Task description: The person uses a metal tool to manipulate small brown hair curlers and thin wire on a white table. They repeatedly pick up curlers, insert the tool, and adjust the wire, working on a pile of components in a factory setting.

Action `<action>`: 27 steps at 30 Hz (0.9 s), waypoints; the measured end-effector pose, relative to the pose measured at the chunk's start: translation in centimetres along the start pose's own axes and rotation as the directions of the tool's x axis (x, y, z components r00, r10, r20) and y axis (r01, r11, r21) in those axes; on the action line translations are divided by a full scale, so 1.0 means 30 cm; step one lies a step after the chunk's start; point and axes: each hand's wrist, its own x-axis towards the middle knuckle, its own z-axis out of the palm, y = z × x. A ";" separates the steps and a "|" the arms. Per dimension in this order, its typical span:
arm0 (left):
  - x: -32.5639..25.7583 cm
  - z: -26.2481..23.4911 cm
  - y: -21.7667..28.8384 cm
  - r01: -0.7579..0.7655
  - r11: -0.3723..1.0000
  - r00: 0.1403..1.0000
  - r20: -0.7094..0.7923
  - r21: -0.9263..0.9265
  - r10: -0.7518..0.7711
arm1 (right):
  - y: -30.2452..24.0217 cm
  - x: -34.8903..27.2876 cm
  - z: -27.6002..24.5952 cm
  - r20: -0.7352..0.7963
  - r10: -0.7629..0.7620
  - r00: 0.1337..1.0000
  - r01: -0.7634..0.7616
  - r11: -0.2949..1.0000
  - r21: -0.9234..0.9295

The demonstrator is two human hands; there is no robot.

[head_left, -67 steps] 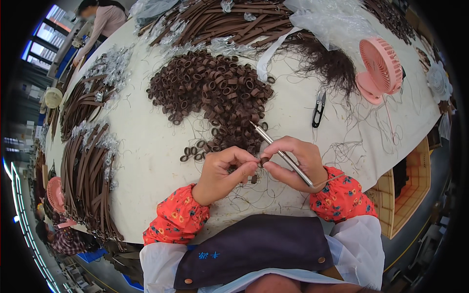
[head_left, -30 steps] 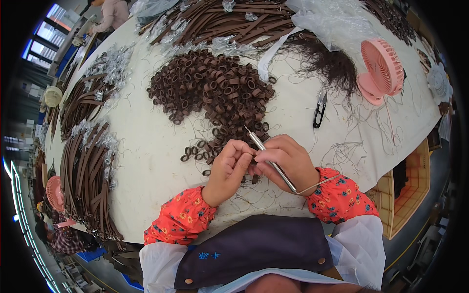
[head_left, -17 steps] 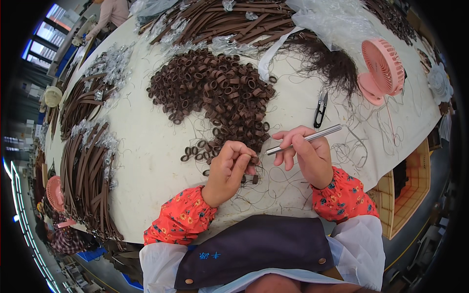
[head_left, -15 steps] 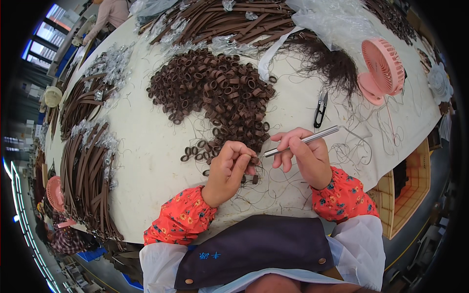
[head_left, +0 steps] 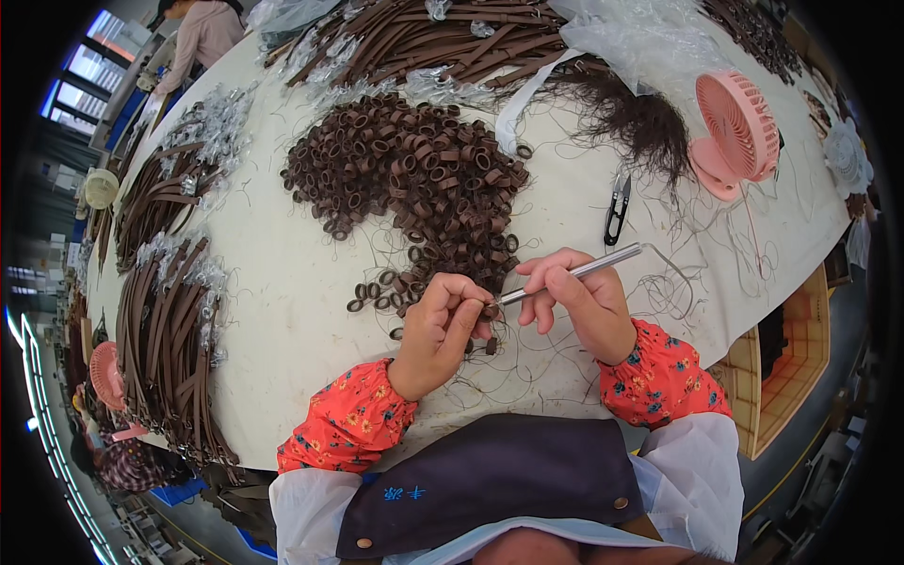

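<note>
My left hand [head_left: 441,325] pinches a small brown belt loop [head_left: 490,313] between thumb and fingertips. My right hand [head_left: 584,306] is closed round a slim silver pen-shaped tool [head_left: 571,271], with a thin grey cord [head_left: 680,266] trailing from its back end. The tool's tip meets the belt loop, or comes very close to it, at my left fingertips. Just beyond my hands spreads a large heap of similar brown loops [head_left: 414,174]. A few loose ones, such as a single loop [head_left: 491,347], lie by my left fingers.
Black thread snips [head_left: 617,212] lie beyond my right hand, near a pink fan [head_left: 734,127] and a tangle of dark threads [head_left: 650,127]. Brown straps [head_left: 165,348] with clear plastic wrapping lie left and at the back. Another person [head_left: 198,42] is at the far left.
My right hand has brought the pen-shaped tool slightly left and down, so its tip now reaches the loop. My left hand stays almost still.
</note>
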 end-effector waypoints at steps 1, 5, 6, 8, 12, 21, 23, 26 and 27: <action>0.000 0.002 -0.001 -0.009 1.000 1.000 -0.014 -0.012 0.009 | -0.001 0.000 0.000 0.000 0.002 1.000 -0.002 1.000 -0.002; -0.001 0.004 -0.001 -0.016 1.000 1.000 -0.013 -0.013 0.016 | 0.000 0.001 -0.001 0.004 0.000 1.000 0.000 1.000 -0.003; -0.001 0.002 0.000 -0.012 1.000 1.000 0.000 -0.001 0.012 | 0.002 0.001 -0.002 0.002 -0.014 1.000 0.014 1.000 0.002; -0.001 0.005 0.000 -0.018 0.999 1.000 -0.009 -0.039 0.018 | 0.010 -0.002 -0.008 -0.007 -0.051 0.999 0.051 0.999 0.017; -0.004 0.009 -0.002 -0.024 1.000 0.999 -0.030 -0.015 0.023 | 0.014 -0.007 0.023 -0.091 -0.092 0.992 0.076 0.983 -0.166; 0.013 0.012 -0.022 -0.048 0.998 0.998 -0.030 -0.030 0.047 | 0.034 0.019 0.027 0.150 -0.462 0.874 0.404 0.520 -0.753; 0.013 0.003 0.016 0.047 0.997 0.996 -0.078 -0.055 -0.051 | 0.029 0.022 0.020 0.147 -0.483 0.863 0.412 0.506 -0.758; 0.017 0.002 0.058 -0.027 1.000 0.987 -0.158 -0.016 0.024 | 0.019 0.024 0.011 0.197 -0.518 0.832 0.457 0.440 -0.773; 0.016 0.001 0.067 -0.085 0.996 0.978 -0.188 0.014 0.086 | 0.021 0.027 0.007 0.232 -0.531 0.815 0.484 0.405 -0.776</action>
